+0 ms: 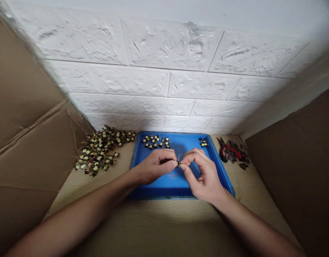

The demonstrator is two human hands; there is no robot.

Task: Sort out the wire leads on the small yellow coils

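Over the blue tray (164, 197), my left hand (157, 167) pinches a small transformer-like coil (178, 164) between thumb and forefinger. Thin copper wire leads stick up from it. My right hand (203, 173) is closed in a pinch at the coil's right side, seemingly on one of its fine wires; the fingertips hide most of the part. Beyond my left hand, a group of black-and-yellow coils (155, 141) lies in the tray's back left. A few more coils (203, 142) sit in its back right corner. Loose wire clippings (174, 175) lie on the tray floor below my hands.
A large heap of black-and-yellow coils (98, 151) spreads over the wooden table (153, 228) left of the tray. To the right lie red-and-black pliers (234, 150) among small dark metal pieces (243, 166). Cardboard panels (27, 142) flank both sides; a white brick-pattern wall (148, 82) stands behind.
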